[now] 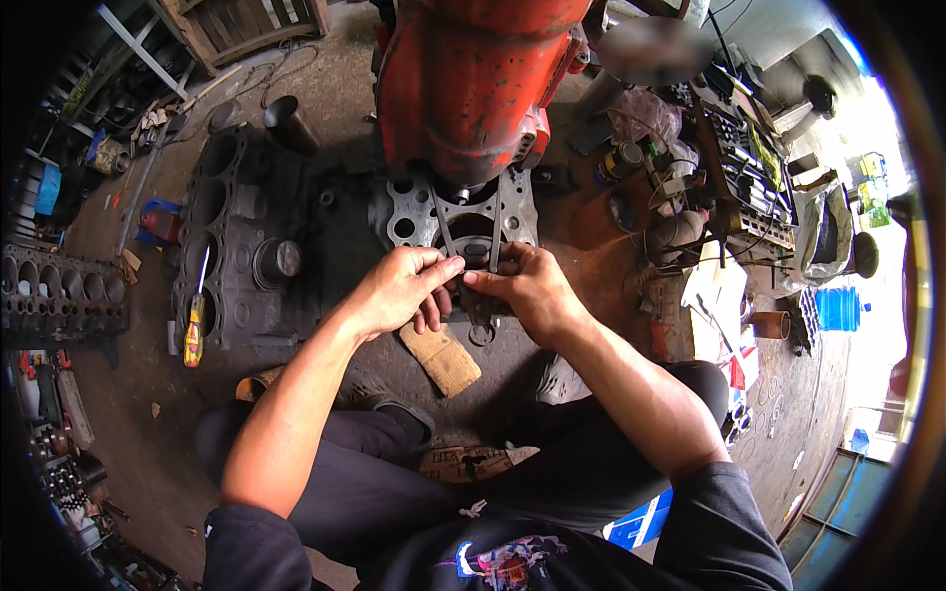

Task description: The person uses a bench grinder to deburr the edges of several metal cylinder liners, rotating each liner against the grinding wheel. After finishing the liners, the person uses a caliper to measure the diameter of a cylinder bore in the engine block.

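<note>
My left hand [409,291] and my right hand [527,291] meet in front of me with thumbs and fingers closed. Between their fingertips is a small dark metal part [477,250], partly hidden, whose exact kind I cannot make out. Just beyond lies a grey engine block [409,212] with round holes in its top face. Two narrow flat metal bars [440,219] run down over it toward my fingers, one on each side. Above the block hangs a large red machine head [463,89], its dark spindle tip [461,196] pointing down. A metal ring [482,336] shows below my hands.
At left, a dark engine block [212,197] carries a yellow-handled screwdriver [195,320] and a round metal piece [281,258]. Another block [59,295] stands farther left. A wooden piece [440,360] lies before my feet. A tool tray [754,177] and a blue container [838,308] are at right.
</note>
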Available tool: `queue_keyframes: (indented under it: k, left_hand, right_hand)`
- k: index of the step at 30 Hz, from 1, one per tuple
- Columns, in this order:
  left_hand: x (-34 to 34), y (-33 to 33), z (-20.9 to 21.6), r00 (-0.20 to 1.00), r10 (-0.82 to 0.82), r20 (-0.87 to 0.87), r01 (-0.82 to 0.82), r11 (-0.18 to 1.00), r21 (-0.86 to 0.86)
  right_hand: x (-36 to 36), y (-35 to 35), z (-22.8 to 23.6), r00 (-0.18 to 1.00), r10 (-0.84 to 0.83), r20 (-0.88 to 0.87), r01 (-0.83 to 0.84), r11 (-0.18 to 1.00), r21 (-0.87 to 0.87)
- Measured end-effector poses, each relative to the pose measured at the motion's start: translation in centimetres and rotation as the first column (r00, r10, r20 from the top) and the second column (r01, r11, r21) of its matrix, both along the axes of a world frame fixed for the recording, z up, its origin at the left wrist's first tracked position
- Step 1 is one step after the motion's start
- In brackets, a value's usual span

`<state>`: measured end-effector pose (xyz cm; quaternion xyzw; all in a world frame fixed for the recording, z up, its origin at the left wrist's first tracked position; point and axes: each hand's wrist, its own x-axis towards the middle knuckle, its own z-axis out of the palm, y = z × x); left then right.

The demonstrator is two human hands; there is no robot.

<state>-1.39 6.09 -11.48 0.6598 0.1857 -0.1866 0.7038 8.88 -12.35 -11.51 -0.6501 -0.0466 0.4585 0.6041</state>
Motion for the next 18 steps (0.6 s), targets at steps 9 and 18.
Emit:
queue_keyframes:
  k: [9, 18]
  left_hand:
    - [0.09, -0.10, 0.16, 1.000, 0.006, 0.018, -0.007, 1.000, 0.019]
    - [-0.08, -0.23, 0.10, 1.000, 0.010, 0.011, -0.010, 1.000, 0.022]
  right_hand:
    - [0.14, 0.03, 0.69, 1.000, 0.014, 0.009, -0.013, 1.000, -0.021]
    - [0.00, -0.05, 0.53, 1.000, -0.002, 0.015, 0.002, 1.000, 0.002]
